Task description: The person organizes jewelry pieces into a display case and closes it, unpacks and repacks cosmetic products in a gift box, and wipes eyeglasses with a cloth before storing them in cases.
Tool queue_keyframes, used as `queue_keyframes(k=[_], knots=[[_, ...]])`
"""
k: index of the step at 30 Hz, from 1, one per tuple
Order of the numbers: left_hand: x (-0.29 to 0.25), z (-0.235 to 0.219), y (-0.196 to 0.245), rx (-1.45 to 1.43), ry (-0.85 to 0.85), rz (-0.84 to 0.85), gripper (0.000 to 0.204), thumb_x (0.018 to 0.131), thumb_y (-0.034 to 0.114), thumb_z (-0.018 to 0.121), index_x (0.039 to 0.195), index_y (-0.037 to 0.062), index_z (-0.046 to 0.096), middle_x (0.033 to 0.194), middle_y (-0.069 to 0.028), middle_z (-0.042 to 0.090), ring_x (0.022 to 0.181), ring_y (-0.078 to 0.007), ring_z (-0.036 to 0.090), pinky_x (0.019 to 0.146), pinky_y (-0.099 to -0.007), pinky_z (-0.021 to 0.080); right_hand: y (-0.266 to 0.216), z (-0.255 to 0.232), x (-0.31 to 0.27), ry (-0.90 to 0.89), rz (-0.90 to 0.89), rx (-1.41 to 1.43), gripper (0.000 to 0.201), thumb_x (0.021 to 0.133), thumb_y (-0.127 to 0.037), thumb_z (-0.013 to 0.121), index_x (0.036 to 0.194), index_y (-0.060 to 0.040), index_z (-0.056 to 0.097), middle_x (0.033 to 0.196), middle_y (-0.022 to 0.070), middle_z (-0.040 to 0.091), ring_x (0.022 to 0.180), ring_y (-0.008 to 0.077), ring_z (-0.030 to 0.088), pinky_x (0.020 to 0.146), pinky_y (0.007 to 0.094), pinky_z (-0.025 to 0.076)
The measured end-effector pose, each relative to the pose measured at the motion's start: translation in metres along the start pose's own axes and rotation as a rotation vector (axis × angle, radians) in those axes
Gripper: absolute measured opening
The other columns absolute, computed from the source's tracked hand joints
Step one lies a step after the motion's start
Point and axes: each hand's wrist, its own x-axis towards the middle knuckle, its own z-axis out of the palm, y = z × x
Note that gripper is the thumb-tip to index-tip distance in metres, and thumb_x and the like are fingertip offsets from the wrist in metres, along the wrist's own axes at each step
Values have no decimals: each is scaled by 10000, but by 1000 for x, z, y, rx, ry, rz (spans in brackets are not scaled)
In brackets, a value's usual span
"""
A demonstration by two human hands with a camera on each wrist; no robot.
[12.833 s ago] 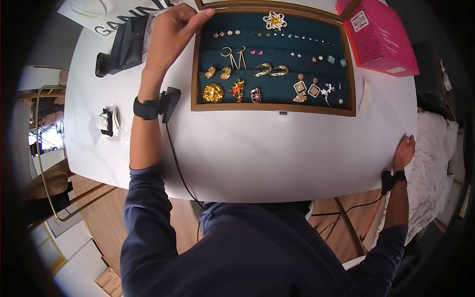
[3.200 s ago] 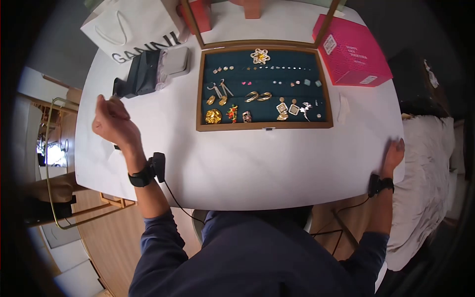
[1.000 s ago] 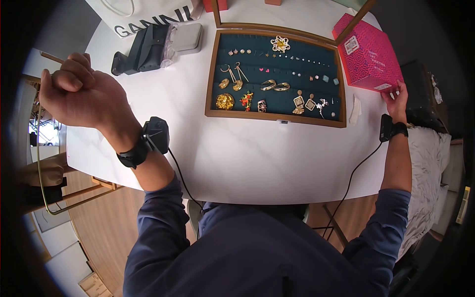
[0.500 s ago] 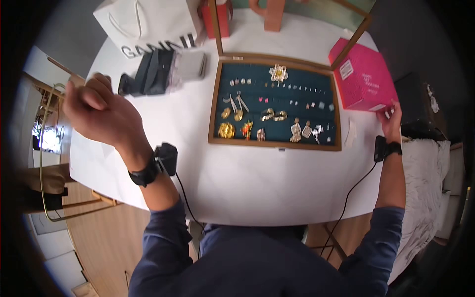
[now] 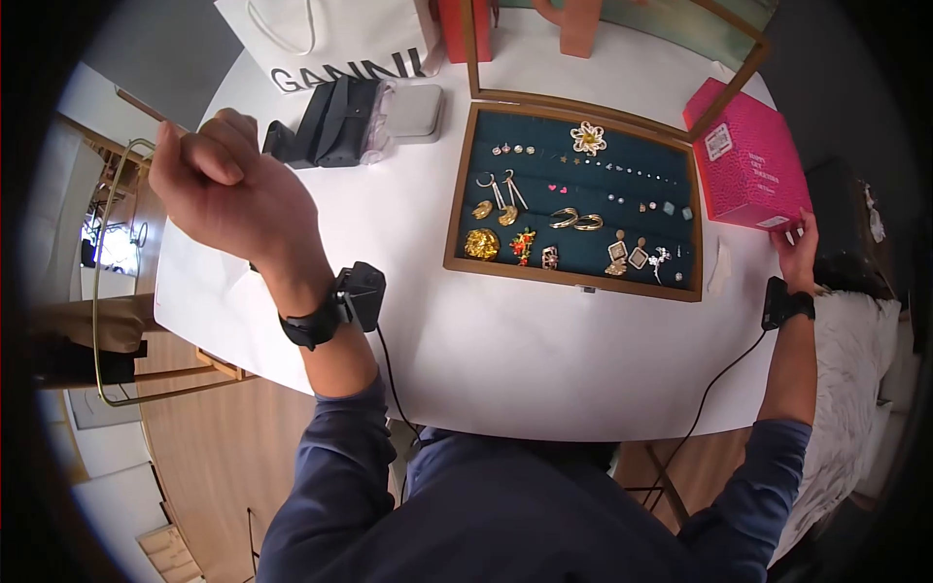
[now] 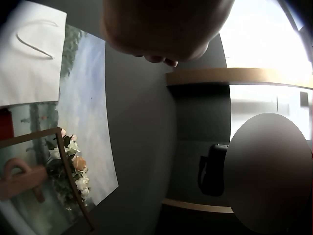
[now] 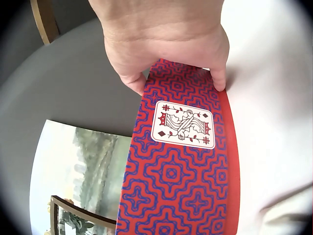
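My right hand (image 5: 799,255) grips the near right corner of a pink patterned box (image 5: 743,160). In the right wrist view the thumb and fingers (image 7: 218,81) straddle the box's end, which bears a playing-card print (image 7: 183,125). On the left, my left hand (image 5: 238,194) is raised above the table, its fingers curled toward the palm and nothing visible in it. Between the hands lies a wooden jewellery case (image 5: 573,282) with its glass lid (image 5: 622,49) raised. Its dark green lining carries earrings, gold hoops (image 5: 575,221) and a flower brooch (image 5: 587,138).
A white GANNI paper bag (image 5: 340,39), a black case (image 5: 340,121) and a grey case (image 5: 415,112) stand at the back left. Behind the lid is a terracotta-coloured object (image 5: 579,27). A white strip (image 5: 719,267) lies by the jewellery case. Cables run from both wrists.
The left hand has left the jewellery case's top left corner and risen at the left. My right hand has moved from the table's right edge up to the pink box.
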Motion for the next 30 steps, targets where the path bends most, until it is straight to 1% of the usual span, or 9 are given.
queue_keyframes(k=[4,5,7,8,10,17,23,25,30], knots=[[0,-1,0,-2,-31,18,523,1028,211,451,537,141,286,482,-6,237,516,-142,202,585,-341,228,-1,-5,5,-25,-1,-14,365,907,-370,709,1174,-158,581,1127,32,476,1066,241,497,899,430,511],[0,-1,1,4,-29,16,523,1028,211,451,537,141,286,482,-6,237,516,-142,202,585,-341,228,-1,-7,5,-25,-14,-36,360,907,-360,706,1181,-158,589,1131,37,485,1064,236,505,884,412,516],[-1,0,3,39,-31,-7,495,1008,200,421,537,144,282,497,-12,210,567,-156,239,649,-354,250,-2,-6,5,-26,-24,-63,355,907,-351,702,1187,-159,596,1135,42,495,1062,231,513,868,393,522],[-1,0,3,43,-29,-12,495,1008,200,421,537,144,282,497,-12,210,567,-156,239,649,-354,250,-3,-6,5,-9,-10,-54,355,911,-357,699,1182,-157,587,1136,40,486,1067,238,501,898,419,517],[1,0,0,24,-40,49,520,1031,218,437,537,138,293,483,-10,240,514,-142,200,584,-343,236,-3,-5,6,6,4,-47,355,915,-364,695,1177,-155,577,1137,38,478,1073,244,489,928,445,513],[1,-2,0,34,-65,56,507,1028,217,431,546,134,299,488,-13,246,507,-143,205,576,-342,238,-1,-15,20,-20,11,-44,360,921,-361,689,1192,-158,569,1173,42,493,1109,249,486,945,460,509],[2,-2,2,16,-33,44,512,1017,219,450,536,135,294,486,-15,249,502,-143,212,578,-336,242,-5,-2,1,-19,-39,-74,409,940,-358,665,1254,-118,564,1231,71,487,1149,253,479,949,436,516],[0,1,5,95,-3,24,472,994,219,418,559,147,250,507,-10,201,563,-166,215,690,-369,258,-5,-3,3,-14,-36,-78,407,943,-356,660,1259,-118,564,1248,73,486,1160,252,474,960,439,514],[-1,4,6,99,0,32,475,991,216,424,554,147,251,507,-8,205,556,-163,211,674,-364,250,-3,-5,5,-18,-61,-84,410,939,-355,666,1258,-119,564,1232,70,484,1140,248,482,948,439,519]])
